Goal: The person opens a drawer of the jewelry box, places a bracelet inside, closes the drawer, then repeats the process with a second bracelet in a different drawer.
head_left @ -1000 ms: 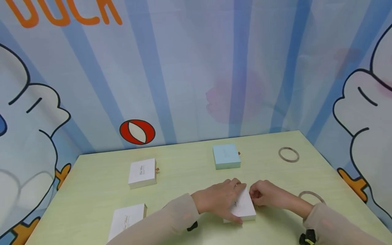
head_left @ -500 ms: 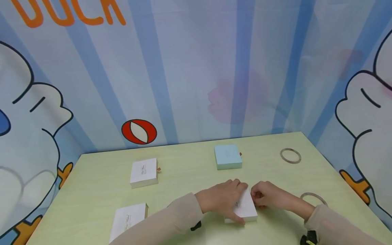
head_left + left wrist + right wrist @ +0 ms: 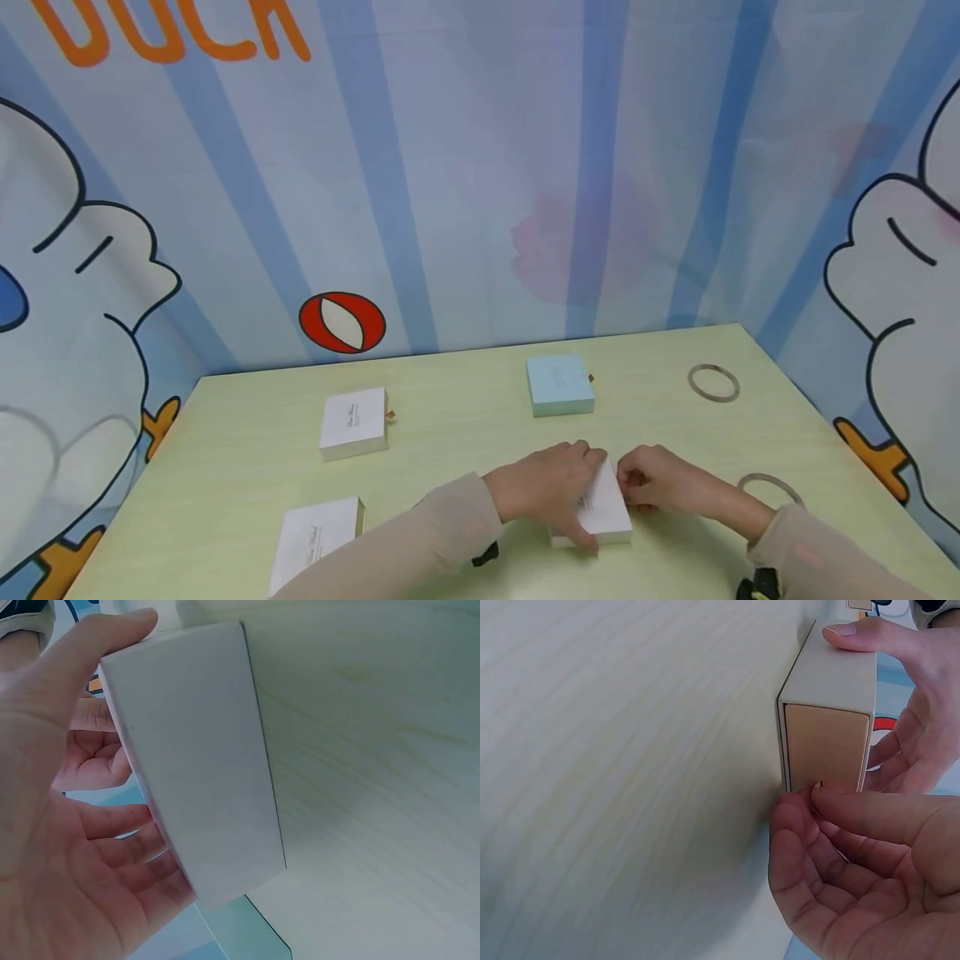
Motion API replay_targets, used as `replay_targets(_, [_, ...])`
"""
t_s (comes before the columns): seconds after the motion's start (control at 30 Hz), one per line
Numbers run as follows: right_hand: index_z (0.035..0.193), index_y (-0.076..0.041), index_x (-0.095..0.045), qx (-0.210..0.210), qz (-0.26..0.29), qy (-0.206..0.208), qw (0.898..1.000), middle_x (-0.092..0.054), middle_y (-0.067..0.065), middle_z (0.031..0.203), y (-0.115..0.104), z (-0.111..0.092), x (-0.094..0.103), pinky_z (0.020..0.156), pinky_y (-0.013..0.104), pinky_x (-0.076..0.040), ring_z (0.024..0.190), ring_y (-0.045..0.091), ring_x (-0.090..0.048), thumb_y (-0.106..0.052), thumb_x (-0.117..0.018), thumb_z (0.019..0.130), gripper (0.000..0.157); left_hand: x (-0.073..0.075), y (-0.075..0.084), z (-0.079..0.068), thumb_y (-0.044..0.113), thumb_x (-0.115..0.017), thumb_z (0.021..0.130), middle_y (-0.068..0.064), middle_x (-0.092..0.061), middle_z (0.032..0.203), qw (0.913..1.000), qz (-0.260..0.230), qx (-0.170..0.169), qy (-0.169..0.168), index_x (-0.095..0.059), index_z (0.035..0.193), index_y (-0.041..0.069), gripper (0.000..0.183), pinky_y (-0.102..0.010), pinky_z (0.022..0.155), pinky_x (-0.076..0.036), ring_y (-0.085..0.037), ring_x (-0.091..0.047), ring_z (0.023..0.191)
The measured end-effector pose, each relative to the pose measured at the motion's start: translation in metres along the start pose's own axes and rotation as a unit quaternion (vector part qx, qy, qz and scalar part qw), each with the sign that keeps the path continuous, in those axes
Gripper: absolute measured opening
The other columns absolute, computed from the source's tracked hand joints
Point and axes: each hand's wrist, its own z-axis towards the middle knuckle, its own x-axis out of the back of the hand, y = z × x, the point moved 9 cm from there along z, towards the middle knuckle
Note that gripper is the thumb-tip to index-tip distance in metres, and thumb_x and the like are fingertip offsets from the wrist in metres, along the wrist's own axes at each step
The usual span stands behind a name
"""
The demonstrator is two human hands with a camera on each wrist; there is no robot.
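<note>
A white box [image 3: 609, 507] with small dark print lies on the table below both hands. My left hand [image 3: 542, 492] grips it from the left, thumb on the near side and fingers over the far part. The blank side of this white box [image 3: 199, 761] fills the middle of the left wrist view. At the box's right end, my right hand [image 3: 663, 482] has its thumb and forefinger pinched together. The right wrist view shows them against the tan drawer end [image 3: 825, 746], pinching a small pull tab that is mostly hidden. The drawer end sits about flush with the sleeve.
A light blue box [image 3: 560, 386] with a small brown tab stands behind the hands. Two more white boxes, a far one [image 3: 355, 423] and a near one [image 3: 315, 537], lie at left. Two rings, a far ring [image 3: 714, 383] and one ring [image 3: 772, 481] behind the right forearm, lie at right.
The head view has shifted slightly, so everything sits a little further right in it. Both hands keep their places on the white box.
</note>
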Motion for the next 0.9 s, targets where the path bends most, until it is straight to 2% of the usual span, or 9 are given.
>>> replay_targets(0.5, [0.072, -0.006, -0.059, -0.014, 0.003, 0.006, 1.0, -0.054, -0.001, 0.058, 0.0061, -0.0042, 0.0026, 0.048, 0.022, -0.039, 0.05, 0.008, -0.048, 0.006, -0.061, 0.089, 0.021, -0.0027, -0.0012, 0.001, 0.069, -0.079, 0.07, 0.003, -0.054, 0.109, 0.9996, 0.02, 0.021, -0.004, -0.043, 0.142, 0.01, 0.099, -0.017, 0.079, -0.045, -0.005, -0.049, 0.09])
replay_targets(0.9, [0.072, -0.005, -0.057, -0.016, 0.003, 0.013, 1.0, -0.051, -0.003, 0.056, 0.0055, -0.0096, 0.0082, 0.047, 0.022, -0.037, 0.049, 0.007, -0.045, 0.006, -0.061, 0.085, 0.018, -0.0029, -0.0002, 0.0022, 0.068, -0.079, 0.07, 0.002, -0.054, 0.108, 0.9993, 0.033, 0.016, 0.009, -0.043, 0.141, 0.009, 0.1, -0.016, 0.074, -0.046, -0.005, -0.048, 0.087])
